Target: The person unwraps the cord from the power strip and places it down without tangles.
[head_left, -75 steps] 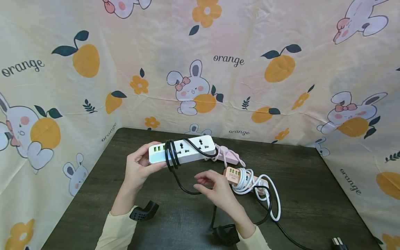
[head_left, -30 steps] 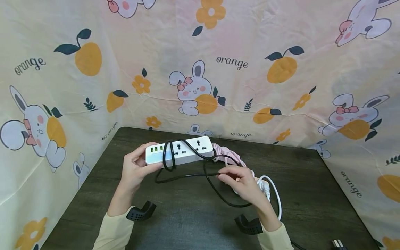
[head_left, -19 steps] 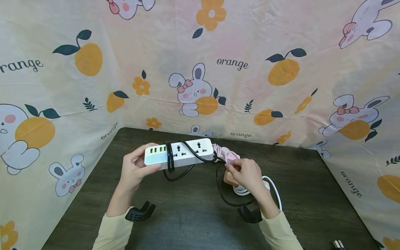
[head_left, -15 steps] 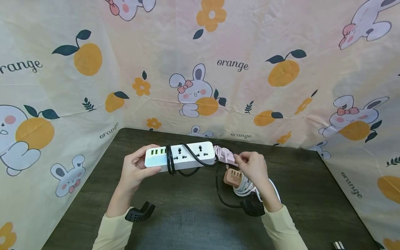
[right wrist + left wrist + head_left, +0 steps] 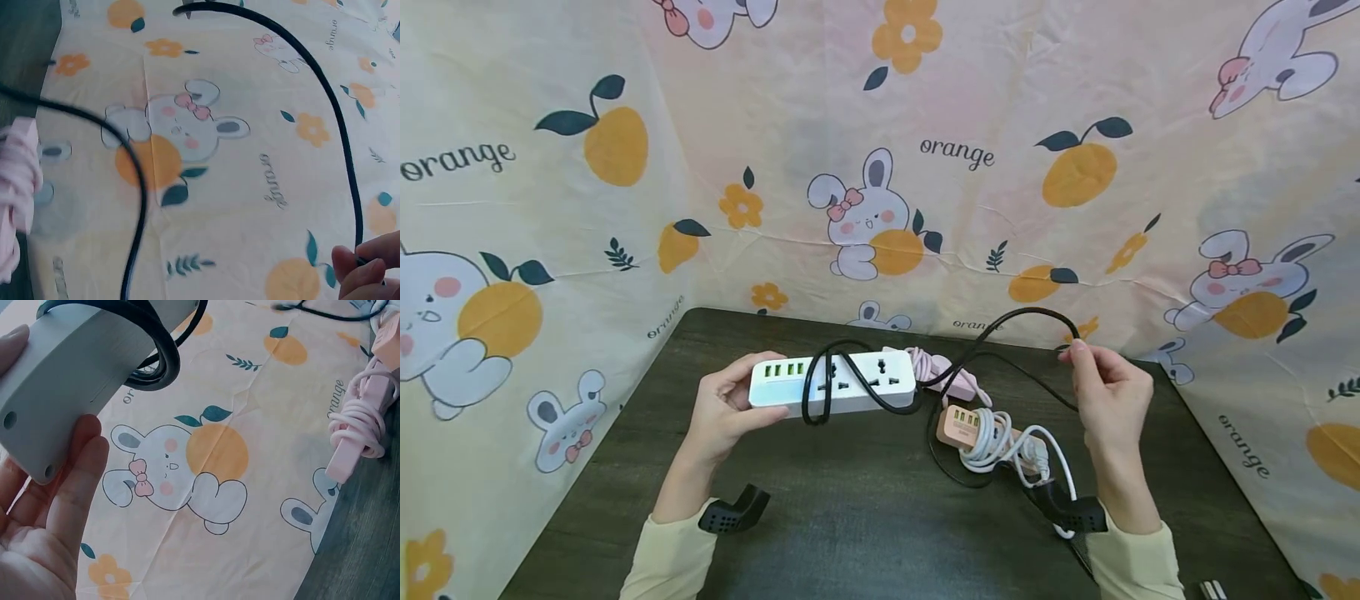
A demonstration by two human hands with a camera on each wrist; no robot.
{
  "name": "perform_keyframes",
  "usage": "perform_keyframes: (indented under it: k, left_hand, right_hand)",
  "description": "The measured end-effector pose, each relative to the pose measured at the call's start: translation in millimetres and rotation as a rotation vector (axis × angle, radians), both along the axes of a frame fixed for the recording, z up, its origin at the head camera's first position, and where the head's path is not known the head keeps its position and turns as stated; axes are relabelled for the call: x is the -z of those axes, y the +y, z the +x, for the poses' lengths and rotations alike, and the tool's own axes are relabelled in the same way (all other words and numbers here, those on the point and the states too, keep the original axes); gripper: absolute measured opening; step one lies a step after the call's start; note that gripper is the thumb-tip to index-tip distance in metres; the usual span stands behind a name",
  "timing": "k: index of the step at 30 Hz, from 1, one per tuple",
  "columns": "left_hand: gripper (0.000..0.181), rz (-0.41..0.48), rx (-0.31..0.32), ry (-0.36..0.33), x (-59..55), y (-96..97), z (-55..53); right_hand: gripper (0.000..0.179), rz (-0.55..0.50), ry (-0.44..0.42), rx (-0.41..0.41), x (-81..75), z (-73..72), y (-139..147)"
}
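**Cord half on, half loose**

Head: my left fingers (image 5: 747, 367) curl round one end of the white strip (image 5: 846, 392), over the bench (image 5: 865, 508); my right fingers (image 5: 1108, 365) pinch the black cord (image 5: 1037, 310). I'd judge the cord work midway: some turns circle the strip, a long free length left to manage.

Left wrist: slack loops. Right wrist: cord arcs to my pinch.

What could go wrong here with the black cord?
The right hand pinches the black cord, whose loops round the white power strip could snag if tugged. The left hand holds just the strip's end, so a pull might twist it loose. The cord curves beside the peach power strip and could catch its white cord.
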State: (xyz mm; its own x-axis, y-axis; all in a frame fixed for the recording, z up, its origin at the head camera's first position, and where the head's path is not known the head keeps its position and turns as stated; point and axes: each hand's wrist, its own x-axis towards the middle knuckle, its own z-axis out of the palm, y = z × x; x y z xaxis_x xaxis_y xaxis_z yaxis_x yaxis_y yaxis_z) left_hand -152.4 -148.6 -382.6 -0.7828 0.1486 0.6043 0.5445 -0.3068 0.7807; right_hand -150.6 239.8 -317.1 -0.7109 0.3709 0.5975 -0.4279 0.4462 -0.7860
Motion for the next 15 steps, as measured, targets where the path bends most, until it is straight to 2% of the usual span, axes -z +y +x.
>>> perform_keyframes:
  k: [4, 8, 13, 15]
  left_hand:
    - [0.050, 0.009, 0.009, 0.000, -0.1, -1.4, -1.6]
    - [0.050, 0.020, 0.071, 0.019, -0.8, -2.3, -2.6]
    - [0.049, -0.022, 0.171, 0.026, -0.8, -1.3, -4.6]
    - [0.048, -0.051, 0.189, 0.023, -0.4, -0.1, -5.2]
  right_hand:
    - [0.023, -0.146, 0.073, -0.030, -0.1, 20.3, 16.9]
    - [0.021, -0.291, 0.119, -0.025, 1.3, 33.7, 31.9]
    - [0.022, -0.384, 0.050, 0.048, 0.5, 34.3, 44.0]
    - [0.021, -0.414, 0.022, 0.065, -1.8, 33.2, 45.7]
